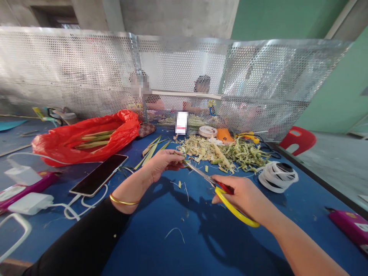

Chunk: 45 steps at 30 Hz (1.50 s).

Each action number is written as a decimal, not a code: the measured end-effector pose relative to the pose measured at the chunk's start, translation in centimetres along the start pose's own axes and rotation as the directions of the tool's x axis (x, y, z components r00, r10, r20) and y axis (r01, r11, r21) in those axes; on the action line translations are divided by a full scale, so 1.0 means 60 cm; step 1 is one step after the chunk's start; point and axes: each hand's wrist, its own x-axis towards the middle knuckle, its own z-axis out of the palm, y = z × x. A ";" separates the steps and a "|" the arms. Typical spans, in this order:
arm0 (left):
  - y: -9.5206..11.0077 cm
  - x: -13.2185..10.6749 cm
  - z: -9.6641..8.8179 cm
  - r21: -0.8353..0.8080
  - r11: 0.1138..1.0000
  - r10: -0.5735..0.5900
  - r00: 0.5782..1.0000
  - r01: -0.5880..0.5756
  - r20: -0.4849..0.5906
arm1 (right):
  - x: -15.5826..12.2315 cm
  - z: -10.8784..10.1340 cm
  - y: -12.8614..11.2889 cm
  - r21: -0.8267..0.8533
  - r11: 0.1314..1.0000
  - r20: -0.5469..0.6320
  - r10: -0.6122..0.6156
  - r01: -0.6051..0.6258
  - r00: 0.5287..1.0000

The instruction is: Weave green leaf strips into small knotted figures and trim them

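My left hand, with a gold bangle at the wrist, is closed in a pinch above the blue table. Between its fingertips is a small greenish leaf piece, mostly hidden by the fingers. My right hand grips scissors with yellow and red handles. Their blades point up and left, with the tips right at the leaf piece. Just beyond both hands lies a heap of knotted green and pale leaf strips. Long cut leaves rest behind my left hand.
A red plastic bag of long leaves sits at left, by a dark phone, white chargers and cables. A white ribbon spool stands at right. Behind the table rises a perforated metal screen, with people beyond it.
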 end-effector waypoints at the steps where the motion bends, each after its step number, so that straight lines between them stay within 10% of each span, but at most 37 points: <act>1: 0.000 0.000 -0.001 -0.003 1.000 0.001 1.000 -0.001 -0.002 | -0.001 0.000 -0.002 -0.038 0.999 -0.007 0.007 -0.007 1.000; 8: 0.000 -0.001 -0.002 -0.010 1.000 0.001 1.000 -0.001 -0.028 | -0.002 0.009 -0.008 -0.283 0.958 -0.094 -0.065 0.036 0.993; 27: -0.005 0.003 0.002 -0.035 0.999 -0.035 0.999 0.034 -0.036 | -0.002 0.010 0.001 -0.116 0.992 -0.005 -0.054 0.053 0.999; 38: 0.001 -0.001 0.005 -0.133 0.991 -0.039 0.989 0.020 -0.145 | 0.002 0.012 0.004 -0.373 0.926 -0.135 -0.124 0.066 0.983; 45: -0.005 0.001 0.009 -0.249 0.967 -0.099 0.979 0.053 -0.178 | 0.000 0.018 0.014 -0.558 0.786 0.114 -0.245 0.266 0.963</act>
